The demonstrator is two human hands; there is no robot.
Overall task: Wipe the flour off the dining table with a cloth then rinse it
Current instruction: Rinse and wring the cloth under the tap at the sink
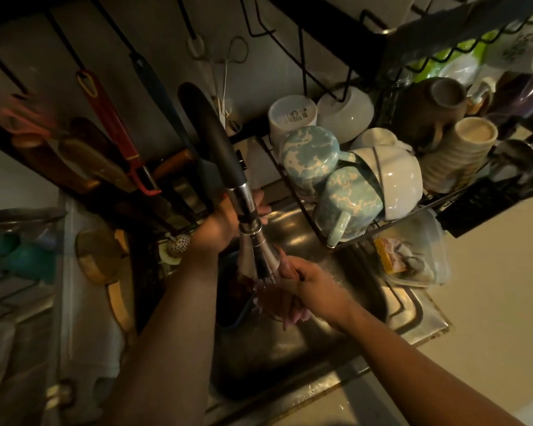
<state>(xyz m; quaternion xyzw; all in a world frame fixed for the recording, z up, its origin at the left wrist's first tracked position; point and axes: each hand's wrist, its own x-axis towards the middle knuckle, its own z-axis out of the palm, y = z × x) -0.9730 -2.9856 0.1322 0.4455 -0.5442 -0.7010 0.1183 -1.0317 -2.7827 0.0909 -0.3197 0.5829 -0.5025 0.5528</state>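
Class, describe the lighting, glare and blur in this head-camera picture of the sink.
Head view: dim, warm light; glare on the sink rim and the white bowl; straight edges bend toward the corners; the top right corner is smeared; the cloth under the faucet, held by the right hand, sinks into shadow.
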